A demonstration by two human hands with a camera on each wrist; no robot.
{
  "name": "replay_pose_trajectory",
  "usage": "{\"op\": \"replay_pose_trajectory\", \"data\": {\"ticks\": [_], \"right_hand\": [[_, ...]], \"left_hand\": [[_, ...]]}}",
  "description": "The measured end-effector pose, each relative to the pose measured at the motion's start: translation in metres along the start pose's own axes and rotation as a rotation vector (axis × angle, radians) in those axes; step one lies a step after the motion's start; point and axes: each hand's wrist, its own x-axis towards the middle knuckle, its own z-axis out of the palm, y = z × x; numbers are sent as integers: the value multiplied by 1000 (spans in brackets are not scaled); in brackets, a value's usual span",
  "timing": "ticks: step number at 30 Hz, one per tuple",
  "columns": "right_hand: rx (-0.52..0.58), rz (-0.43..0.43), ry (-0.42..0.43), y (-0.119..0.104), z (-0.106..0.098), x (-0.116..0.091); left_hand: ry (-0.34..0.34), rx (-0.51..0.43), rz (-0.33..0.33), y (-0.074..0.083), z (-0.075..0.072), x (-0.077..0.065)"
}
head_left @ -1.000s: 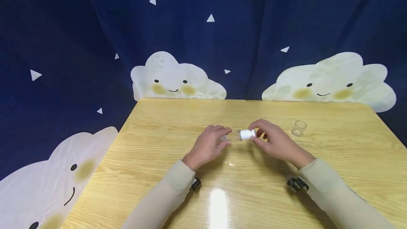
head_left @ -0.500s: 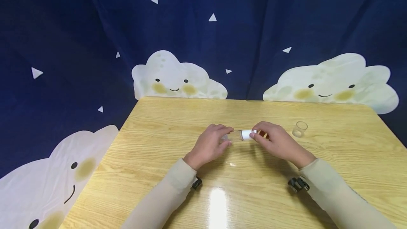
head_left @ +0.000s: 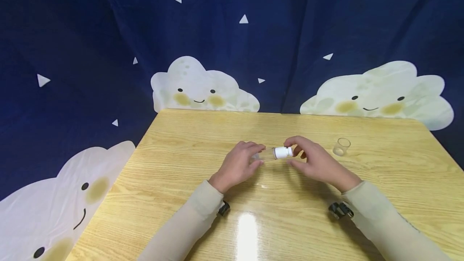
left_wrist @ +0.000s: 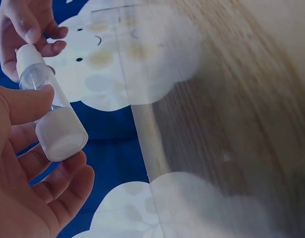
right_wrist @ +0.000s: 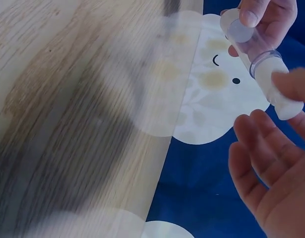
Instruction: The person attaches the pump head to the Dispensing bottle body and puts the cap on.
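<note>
A slim bottle with a clear body and white collar is held sideways above the table. My left hand grips its base end, thumb on one side and fingers on the other; the left wrist view shows the white base between them. At the white top end, my right hand has its thumb and fingers spread loosely around it. In the right wrist view the right fingers stand apart from the bottle, and the thumb overlaps its white end; contact there is hard to tell.
A clear, cup-like cap stands on the wooden table to the right of the right hand. A dark blue curtain with smiling clouds hangs behind the table. Black straps are on both wrists.
Half a second ago the right thumb and fingers pinched the white top; now they have loosened and spread from it. The left hand keeps its grip, and the clear cap stays put.
</note>
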Motion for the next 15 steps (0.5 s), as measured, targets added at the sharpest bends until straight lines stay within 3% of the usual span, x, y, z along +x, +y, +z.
{"op": "replay_pose_trajectory", "data": {"ticks": [15], "right_hand": [[-24, 58, 2, -3, 3, 1]], "left_hand": [[-9, 35, -7, -1, 3, 0]]}}
